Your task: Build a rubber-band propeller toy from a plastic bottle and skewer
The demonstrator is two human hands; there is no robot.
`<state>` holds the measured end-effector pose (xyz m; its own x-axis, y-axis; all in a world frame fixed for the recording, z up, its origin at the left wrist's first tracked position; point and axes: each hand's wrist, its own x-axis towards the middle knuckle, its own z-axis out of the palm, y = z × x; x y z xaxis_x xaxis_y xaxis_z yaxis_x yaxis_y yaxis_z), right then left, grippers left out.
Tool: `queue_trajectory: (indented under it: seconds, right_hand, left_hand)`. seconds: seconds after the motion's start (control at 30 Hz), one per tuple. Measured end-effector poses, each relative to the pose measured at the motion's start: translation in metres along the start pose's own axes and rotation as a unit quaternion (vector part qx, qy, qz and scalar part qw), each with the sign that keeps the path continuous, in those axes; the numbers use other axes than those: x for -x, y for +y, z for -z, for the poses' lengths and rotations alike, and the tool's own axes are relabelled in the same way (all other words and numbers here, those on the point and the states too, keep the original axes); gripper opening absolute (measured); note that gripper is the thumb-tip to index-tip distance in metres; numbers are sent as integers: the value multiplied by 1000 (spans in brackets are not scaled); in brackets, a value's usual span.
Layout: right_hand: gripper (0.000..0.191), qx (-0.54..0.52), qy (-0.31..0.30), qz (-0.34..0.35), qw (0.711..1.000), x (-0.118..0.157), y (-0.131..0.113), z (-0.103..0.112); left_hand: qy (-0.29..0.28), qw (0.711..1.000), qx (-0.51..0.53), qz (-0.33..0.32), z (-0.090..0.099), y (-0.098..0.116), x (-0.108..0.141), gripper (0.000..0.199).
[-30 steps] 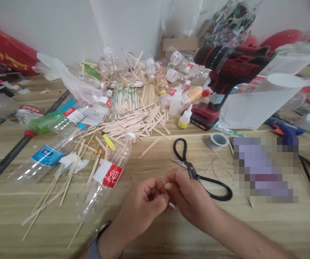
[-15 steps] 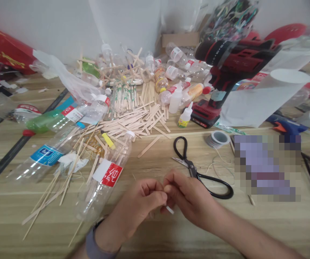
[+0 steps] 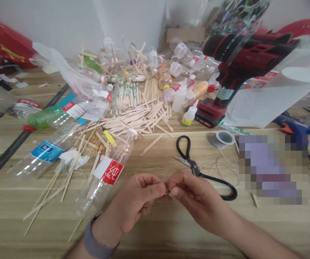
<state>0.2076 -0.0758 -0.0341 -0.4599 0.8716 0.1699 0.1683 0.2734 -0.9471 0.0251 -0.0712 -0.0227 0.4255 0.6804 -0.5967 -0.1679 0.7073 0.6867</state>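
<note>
At the front middle of the table, my left hand (image 3: 141, 198) and my right hand (image 3: 198, 203) meet fingertip to fingertip. Both are closed in a pinch. Between them shows only a tiny whitish bit (image 3: 170, 194); the fingers cover the rest, so its kind cannot be told. Just beyond my right hand lie black-handled scissors (image 3: 195, 169), with their blades parted. A spool of thread (image 3: 221, 138) stands behind them, loose thread trailing toward the table. To the left of my left hand lies a clear plastic bottle (image 3: 100, 187) with a red and white label.
Wooden craft sticks (image 3: 133, 122) are heaped in the middle. A red and black cordless drill (image 3: 230, 72) stands behind a small glue bottle (image 3: 189, 116). Bottles, thin skewers (image 3: 45, 194) and a yellow marker (image 3: 109, 137) crowd the left. A blue glue gun (image 3: 295, 124) lies at right.
The small white piece that stuck out below my fingers is now mostly hidden. My hands have turned slightly and their fingertips have drawn a little apart. The view has shifted slightly.
</note>
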Motion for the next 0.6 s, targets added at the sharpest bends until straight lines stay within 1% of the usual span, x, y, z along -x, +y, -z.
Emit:
queue_trajectory:
  seconds: [0.13, 0.3, 0.43, 0.53, 0.6]
  right_hand:
    - [13, 45, 0, 45, 998, 0, 1, 1]
    - [15, 66, -11, 79, 995, -1, 2, 4]
    - [18, 78, -27, 94, 992, -2, 2, 4]
    - [18, 85, -33, 107, 990, -3, 2, 3]
    - [16, 96, -29, 102, 990, -3, 2, 3]
  left_hand:
    - [10, 1000, 2, 6, -2, 0, 1, 40]
    - [26, 1000, -7, 14, -5, 1, 0, 32]
    - [58, 998, -35, 8, -8, 3, 0, 25]
    - [81, 993, -79, -21, -9, 3, 1, 22]
    - [94, 985, -131, -66, -8, 1, 2, 18]
